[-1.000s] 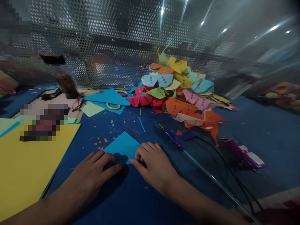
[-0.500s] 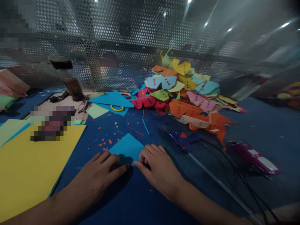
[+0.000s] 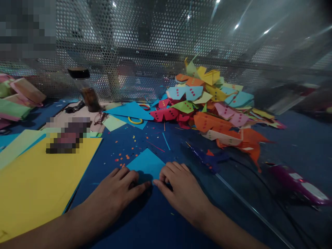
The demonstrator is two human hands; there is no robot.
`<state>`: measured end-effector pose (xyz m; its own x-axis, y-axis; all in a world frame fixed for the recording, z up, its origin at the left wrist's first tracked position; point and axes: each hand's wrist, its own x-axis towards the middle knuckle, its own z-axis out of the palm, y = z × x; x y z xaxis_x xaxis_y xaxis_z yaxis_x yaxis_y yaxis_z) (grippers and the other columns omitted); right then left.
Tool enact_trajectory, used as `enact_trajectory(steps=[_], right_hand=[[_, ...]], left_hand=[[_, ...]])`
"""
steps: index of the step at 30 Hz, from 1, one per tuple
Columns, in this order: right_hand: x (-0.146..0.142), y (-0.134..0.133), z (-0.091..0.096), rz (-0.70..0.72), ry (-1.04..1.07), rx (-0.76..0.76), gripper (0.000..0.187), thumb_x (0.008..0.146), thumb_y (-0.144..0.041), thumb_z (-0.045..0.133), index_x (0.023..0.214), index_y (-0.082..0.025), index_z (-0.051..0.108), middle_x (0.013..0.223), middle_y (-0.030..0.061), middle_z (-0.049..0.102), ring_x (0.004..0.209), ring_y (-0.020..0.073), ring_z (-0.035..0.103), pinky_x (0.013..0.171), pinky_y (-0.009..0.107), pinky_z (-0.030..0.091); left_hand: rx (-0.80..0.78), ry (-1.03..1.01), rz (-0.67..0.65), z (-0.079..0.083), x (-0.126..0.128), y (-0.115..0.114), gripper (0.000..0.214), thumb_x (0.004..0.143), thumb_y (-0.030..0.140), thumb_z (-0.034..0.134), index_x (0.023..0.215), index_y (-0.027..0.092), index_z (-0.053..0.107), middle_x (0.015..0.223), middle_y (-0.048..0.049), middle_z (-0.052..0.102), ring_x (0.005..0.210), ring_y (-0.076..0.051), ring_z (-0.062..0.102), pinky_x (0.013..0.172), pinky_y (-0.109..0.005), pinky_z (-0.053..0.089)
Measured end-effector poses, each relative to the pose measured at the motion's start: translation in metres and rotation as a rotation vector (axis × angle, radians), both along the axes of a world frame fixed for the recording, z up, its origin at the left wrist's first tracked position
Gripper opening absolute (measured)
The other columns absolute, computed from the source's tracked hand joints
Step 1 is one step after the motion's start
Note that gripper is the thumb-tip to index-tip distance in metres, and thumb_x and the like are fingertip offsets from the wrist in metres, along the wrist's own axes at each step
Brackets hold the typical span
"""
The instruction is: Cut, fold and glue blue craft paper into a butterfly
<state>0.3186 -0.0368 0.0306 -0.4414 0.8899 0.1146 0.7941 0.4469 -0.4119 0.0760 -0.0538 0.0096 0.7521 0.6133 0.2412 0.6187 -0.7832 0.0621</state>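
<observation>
A sheet of blue paper (image 3: 147,162) lies on the dark blue table between my hands, one corner pointing away from me. My left hand (image 3: 124,186) rests on its left side, fingers curled and thumb along the near edge. On the right side, my right hand (image 3: 178,188) has its fingers bent over the paper and the thumb at the near edge. The two thumb tips are close together, a small gap apart. My hands cover the paper's left and right corners.
Folded paper butterflies (image 3: 207,100) are heaped at the back. A blue glue gun (image 3: 207,157) with a clear glue stick (image 3: 249,204) lies right, near a purple device (image 3: 298,183). Yellow sheets (image 3: 38,186) lie left. Behind them stands a bottle (image 3: 89,93). Yellow-handled scissors (image 3: 135,120) lie under paper.
The whole view has shifted, so everything sits slightly farther right. My hands keep the same grip and place on the blue paper.
</observation>
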Motion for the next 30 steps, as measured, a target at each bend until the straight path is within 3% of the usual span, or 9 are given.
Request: enact_trajectory(steps=[21,30], right_hand=[[0.0003,-0.0012,0.0062,-0.010,-0.087,-0.045,0.020,0.096,-0.033,0.072,0.083,-0.020,0.064,0.090,0.0014,0.069,0.087,0.0208,0.059,0.081,0.037,0.034],[0.0054,-0.0016,0.0080,-0.037,-0.084,-0.076,0.022,0.097,-0.033,0.071,0.082,-0.020,0.063,0.089,0.0004,0.068,0.086,0.0197,0.058,0.081,0.036,0.034]], left_hand=[[0.041,-0.069,-0.003,-0.0010,-0.0037,-0.0016,0.055,0.091,0.000,0.044,0.134,0.030,0.061,0.101,-0.0048,0.064,0.085,-0.022,0.054,0.076,-0.034,0.041],[0.034,-0.070,0.009,-0.0037,-0.0049,-0.0024,0.062,0.086,-0.005,0.044,0.135,0.029,0.060,0.103,-0.0052,0.065,0.086,-0.024,0.055,0.077,-0.036,0.041]])
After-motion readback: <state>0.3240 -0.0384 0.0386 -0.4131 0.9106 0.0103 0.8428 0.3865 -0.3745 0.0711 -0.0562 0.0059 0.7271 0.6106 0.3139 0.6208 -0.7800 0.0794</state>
